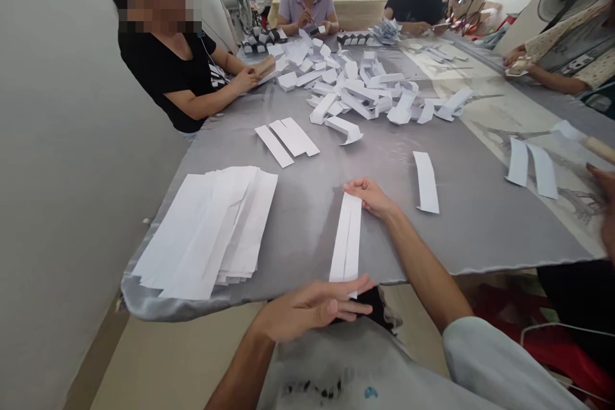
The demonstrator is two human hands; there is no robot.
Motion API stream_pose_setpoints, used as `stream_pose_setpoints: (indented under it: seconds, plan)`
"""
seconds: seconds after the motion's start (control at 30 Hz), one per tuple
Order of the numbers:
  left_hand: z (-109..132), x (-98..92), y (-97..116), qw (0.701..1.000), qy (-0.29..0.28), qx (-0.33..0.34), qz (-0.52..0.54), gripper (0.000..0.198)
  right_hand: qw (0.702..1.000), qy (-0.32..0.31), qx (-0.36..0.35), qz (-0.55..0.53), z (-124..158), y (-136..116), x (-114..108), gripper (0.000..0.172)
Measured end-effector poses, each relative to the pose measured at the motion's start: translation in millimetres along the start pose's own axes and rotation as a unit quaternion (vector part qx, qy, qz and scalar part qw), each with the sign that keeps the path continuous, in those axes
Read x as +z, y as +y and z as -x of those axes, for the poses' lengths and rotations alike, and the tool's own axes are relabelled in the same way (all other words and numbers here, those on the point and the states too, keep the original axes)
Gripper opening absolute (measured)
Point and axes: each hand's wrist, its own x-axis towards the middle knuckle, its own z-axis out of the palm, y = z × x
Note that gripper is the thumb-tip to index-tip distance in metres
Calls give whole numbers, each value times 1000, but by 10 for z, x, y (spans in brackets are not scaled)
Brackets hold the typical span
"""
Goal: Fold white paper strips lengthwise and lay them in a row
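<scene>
My right hand [372,197] pinches the far end of some white paper strips [346,237], which lie lengthwise toward me near the table's front edge. A narrow gap runs between the strips. At their near end is my left hand [312,309], its fingers stretched out over the paper and the thumb apart. On the left of the table lies a fanned stack of white paper sheets [206,230]. Beyond the strips are a few flat white pieces [288,141], and a single curved strip [427,182] lies to the right.
Folded white paper pieces [355,86] form a heap mid-table on the grey cloth [307,205]. Several people sit around the table. Two curved strips [532,166] lie at the right, near another person's hand [603,189]. A wall stands at left.
</scene>
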Motion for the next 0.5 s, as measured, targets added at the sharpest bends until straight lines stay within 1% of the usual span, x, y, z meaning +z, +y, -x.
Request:
stream_pose_setpoints:
  seconds: [0.07,0.13,0.17,0.2,0.23,0.3,0.33,0.4,0.43,0.47,0.5]
  plan:
    - [33,27,9,999,-49,-3,10,65,997,65,-28,-17,-23,-16,-59,50]
    - [64,60,16,995,-95,4,25,65,985,154,-61,-41,-46,-47,-144,53]
    - [76,76,27,994,-101,11,26,63,977,196,-74,-51,-53,-63,-186,55]
    - [84,93,48,995,-90,21,22,61,968,230,-86,-58,-57,-76,-221,56]
    - [89,109,80,997,-67,33,11,57,959,259,-98,-61,-56,-85,-246,58]
    - [86,147,182,998,-2,60,-16,51,938,315,-135,-56,-38,-86,-259,60]
    - [79,171,248,996,30,79,-30,48,923,348,-160,-50,-20,-82,-251,60]
    - [66,235,397,984,102,133,-59,40,883,418,-212,-38,43,-84,-222,57]
    - [64,276,472,972,145,165,-81,36,861,450,-234,-34,88,-97,-209,55]
    - [69,320,544,953,197,204,-108,33,840,479,-254,-30,144,-119,-200,53]
    - [83,366,612,926,245,252,-134,32,818,504,-275,-23,210,-151,-196,51]
